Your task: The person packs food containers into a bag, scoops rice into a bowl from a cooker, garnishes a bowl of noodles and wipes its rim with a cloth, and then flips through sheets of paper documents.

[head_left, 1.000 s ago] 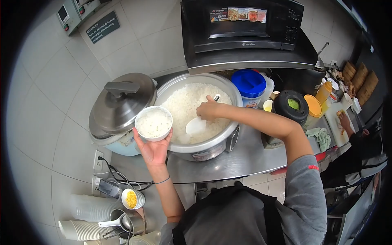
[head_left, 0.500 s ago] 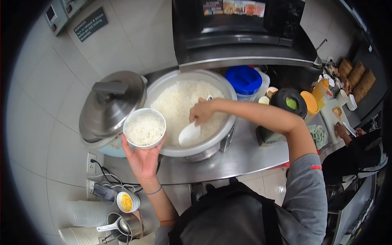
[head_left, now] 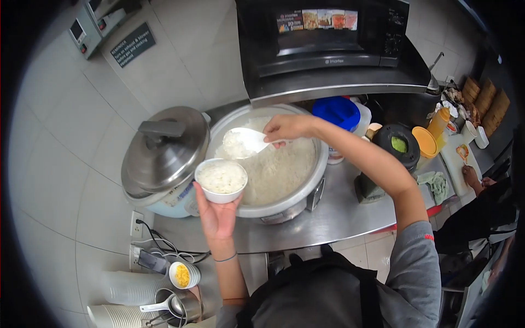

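My left hand [head_left: 217, 214] is wrapped round the underside of a white bowl [head_left: 221, 180] heaped with rice, at the front left rim of a large round cooker [head_left: 321, 180]. White rice [head_left: 284, 169] fills the cooker. Above it my right hand [head_left: 281, 129] grips a white rice paddle [head_left: 252, 141], its fingers closed on the handle. A clump of rice lies on the paddle's blade, a little above and right of the bowl. A second cooker with a metal lid [head_left: 164, 147] stands on the left.
A microwave [head_left: 328, 44] sits on a shelf behind. Right are a blue-lidded tub [head_left: 336, 113], a black container [head_left: 395, 145] and a green cloth [head_left: 435, 185]. Stacked cups [head_left: 117, 316] and a yellow-filled cup [head_left: 184, 275] stand lower left. A co-worker's hand [head_left: 471, 176] is at a cutting board.
My right hand has lifted the paddle out of the rice, up and toward the bowl, with rice on its blade. The view has shifted slightly. The co-worker's hands have moved at the board.
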A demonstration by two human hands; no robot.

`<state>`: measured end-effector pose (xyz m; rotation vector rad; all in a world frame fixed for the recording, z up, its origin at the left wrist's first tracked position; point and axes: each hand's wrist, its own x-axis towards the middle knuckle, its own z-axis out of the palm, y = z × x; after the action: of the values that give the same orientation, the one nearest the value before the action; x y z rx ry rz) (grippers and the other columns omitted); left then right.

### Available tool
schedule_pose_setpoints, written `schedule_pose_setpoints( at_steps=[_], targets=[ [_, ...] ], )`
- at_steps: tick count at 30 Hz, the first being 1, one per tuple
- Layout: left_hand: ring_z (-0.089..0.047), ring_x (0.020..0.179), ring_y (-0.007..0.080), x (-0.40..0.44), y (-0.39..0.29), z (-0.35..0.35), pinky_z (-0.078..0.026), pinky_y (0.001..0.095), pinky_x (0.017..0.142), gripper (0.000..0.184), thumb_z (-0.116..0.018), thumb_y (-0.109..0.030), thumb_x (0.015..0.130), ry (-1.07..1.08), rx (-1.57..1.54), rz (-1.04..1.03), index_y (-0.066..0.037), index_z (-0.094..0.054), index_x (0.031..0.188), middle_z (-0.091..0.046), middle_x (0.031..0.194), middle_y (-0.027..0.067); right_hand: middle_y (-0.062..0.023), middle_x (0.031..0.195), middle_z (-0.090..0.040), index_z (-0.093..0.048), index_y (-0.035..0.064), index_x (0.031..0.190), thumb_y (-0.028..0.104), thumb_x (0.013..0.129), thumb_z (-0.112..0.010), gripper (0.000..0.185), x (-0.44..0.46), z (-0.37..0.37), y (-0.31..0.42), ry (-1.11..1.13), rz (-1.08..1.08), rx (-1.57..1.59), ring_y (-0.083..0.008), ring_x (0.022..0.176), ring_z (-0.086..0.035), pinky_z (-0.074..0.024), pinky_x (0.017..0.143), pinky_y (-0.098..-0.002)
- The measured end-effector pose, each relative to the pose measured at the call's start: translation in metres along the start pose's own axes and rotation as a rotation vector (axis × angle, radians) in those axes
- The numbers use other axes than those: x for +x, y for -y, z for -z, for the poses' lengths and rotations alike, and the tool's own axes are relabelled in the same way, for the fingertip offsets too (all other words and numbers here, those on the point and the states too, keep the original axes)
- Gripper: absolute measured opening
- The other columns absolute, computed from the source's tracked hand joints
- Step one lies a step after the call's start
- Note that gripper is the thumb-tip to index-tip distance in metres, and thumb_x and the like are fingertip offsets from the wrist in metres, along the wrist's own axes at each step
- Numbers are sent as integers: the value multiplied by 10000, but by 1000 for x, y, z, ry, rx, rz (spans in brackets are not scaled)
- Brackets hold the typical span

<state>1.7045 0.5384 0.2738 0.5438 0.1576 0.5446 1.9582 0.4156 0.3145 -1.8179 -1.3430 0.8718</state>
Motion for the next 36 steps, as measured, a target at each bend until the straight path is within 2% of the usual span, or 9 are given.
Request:
schedule_pose_setpoints(
  at_steps=[2,7,9,10,12,15,19,28,36],
  targets=[
    [-365,1255,289,3,5,-6,-318,533,998,612,-558,-448,852,-23,-29,28,-113,-365,1327,-382,1367,95,-42,647,-595,-625,-1,786,186,860,-552,214,-10,-9,13,-91,-58,125,-101,589,-524,-423,495,-261],
    [-350,1263,297,-1,2,-4,-291,563,999,619,-570,-450,844,-27,-47,60,-126,-363,1328,-374,1375,89,-85,688,-625,-620,-15,807,135,852,-531,180,-4,-16,-7,-194,-178,147,-125,614,-572,-462,486,-281],
    [-268,1306,332,-2,-1,3,-202,628,1016,646,-570,-437,844,-18,-98,16,-132,-319,1356,-307,1418,106,-133,723,-644,-610,-31,818,61,812,-503,142,20,-28,-24,-367,-142,-44,-183,625,-613,-469,464,-280],
    [-268,1306,332,-3,-3,3,-202,628,1016,646,-570,-437,844,-24,-97,30,-132,-319,1356,-307,1418,106,-164,735,-646,-619,-32,813,37,782,-494,146,38,-40,-37,-463,-52,-330,-249,753,-635,-501,579,-357],
    [-242,1321,319,-6,-9,2,-185,636,1020,650,-576,-420,842,1,-121,31,-128,-314,1360,-277,1435,101,-127,721,-648,-648,22,765,89,775,-528,138,48,-66,-45,-719,110,-888,-249,836,-613,-445,772,-395],
    [-229,1329,307,-14,-15,4,-166,637,1024,641,-597,-389,835,12,-176,35,-143,-320,1358,-263,1443,90,-60,694,-643,-669,103,713,146,764,-539,147,53,-63,-46,-746,243,-1316,-211,877,-588,-329,890,-386],
    [-229,1330,302,-21,-19,8,-149,634,1031,647,-622,-363,823,4,-232,10,-157,-321,1357,-267,1442,77,-19,690,-644,-672,154,688,163,749,-546,140,34,-67,-51,-533,157,-1533,-179,818,-584,-299,880,-348],
    [-280,1308,294,-28,-17,1,-202,609,1023,621,-599,-403,833,30,-242,66,-144,-350,1340,-319,1416,88,-10,714,-650,-680,158,731,292,739,-642,139,-16,-78,-27,-91,319,-1286,-170,798,-591,-291,839,-359],
    [-272,1312,305,-35,-27,8,-206,634,1014,624,-588,-408,842,49,-201,11,-143,-338,1348,-300,1424,92,5,705,-634,-674,165,814,341,765,-649,184,-14,-40,-42,169,-31,-869,-185,742,-603,-238,895,-414]
  ],
)
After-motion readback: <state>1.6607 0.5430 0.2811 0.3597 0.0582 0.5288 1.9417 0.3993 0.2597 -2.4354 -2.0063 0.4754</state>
